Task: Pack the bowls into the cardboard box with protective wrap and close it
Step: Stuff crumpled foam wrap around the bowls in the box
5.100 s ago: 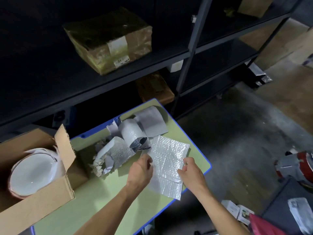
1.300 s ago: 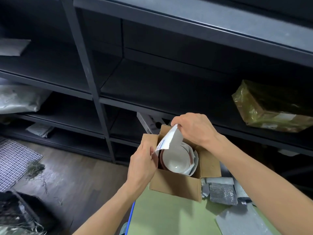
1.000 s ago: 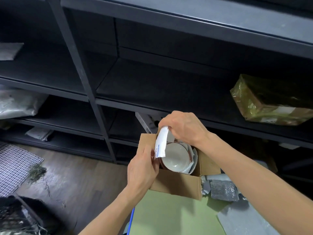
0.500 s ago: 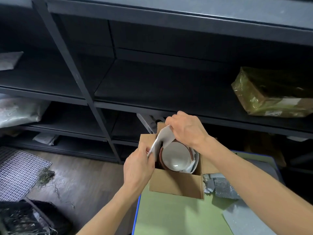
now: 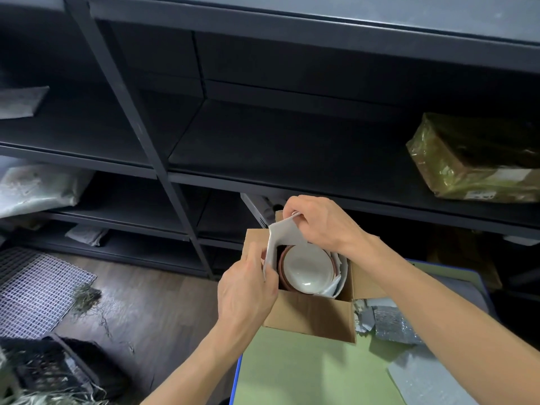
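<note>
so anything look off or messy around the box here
Nothing broken: the bowl looks whole in the box, left hand and right hand pinching a sheet of wrap beside it. Crumpled scraps lie on the table beside the box, and dry grass litters the floor.

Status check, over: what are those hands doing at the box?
Left grip, right grip: both pinching wrap sheet over cardboard box. Bowl inside, top uncovered. Not yet closed; nothing in the way.
</note>
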`<move>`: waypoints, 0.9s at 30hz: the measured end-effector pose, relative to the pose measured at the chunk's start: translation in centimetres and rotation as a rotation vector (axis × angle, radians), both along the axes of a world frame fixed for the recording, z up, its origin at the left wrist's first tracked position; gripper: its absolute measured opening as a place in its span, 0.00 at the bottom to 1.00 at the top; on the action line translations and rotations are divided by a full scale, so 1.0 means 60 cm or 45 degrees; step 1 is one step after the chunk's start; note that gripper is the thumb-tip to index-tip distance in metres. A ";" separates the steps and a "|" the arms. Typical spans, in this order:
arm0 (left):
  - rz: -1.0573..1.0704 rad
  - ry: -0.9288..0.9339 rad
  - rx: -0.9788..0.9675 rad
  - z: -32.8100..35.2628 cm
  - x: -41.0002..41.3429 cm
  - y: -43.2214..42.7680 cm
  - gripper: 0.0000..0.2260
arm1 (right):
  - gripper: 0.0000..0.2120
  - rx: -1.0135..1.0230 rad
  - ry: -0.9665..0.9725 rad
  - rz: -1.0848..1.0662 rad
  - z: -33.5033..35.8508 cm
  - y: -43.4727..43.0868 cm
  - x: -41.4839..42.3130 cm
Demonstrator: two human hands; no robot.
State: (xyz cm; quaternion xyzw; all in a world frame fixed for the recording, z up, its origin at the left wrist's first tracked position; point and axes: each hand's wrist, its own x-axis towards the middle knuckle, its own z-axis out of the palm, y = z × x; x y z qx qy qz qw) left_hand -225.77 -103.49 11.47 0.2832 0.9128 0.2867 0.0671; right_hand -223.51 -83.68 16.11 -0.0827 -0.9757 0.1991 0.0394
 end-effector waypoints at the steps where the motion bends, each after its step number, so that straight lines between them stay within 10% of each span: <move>1: -0.011 0.011 -0.004 0.002 0.003 -0.002 0.10 | 0.10 -0.046 0.002 -0.005 0.004 -0.001 0.003; 9: -0.032 -0.006 0.020 0.012 0.029 -0.017 0.07 | 0.10 -0.301 -0.120 -0.016 0.009 -0.007 0.009; 27: -0.096 0.335 -0.100 0.021 -0.033 0.009 0.06 | 0.10 0.080 -0.116 -0.263 -0.011 0.002 0.033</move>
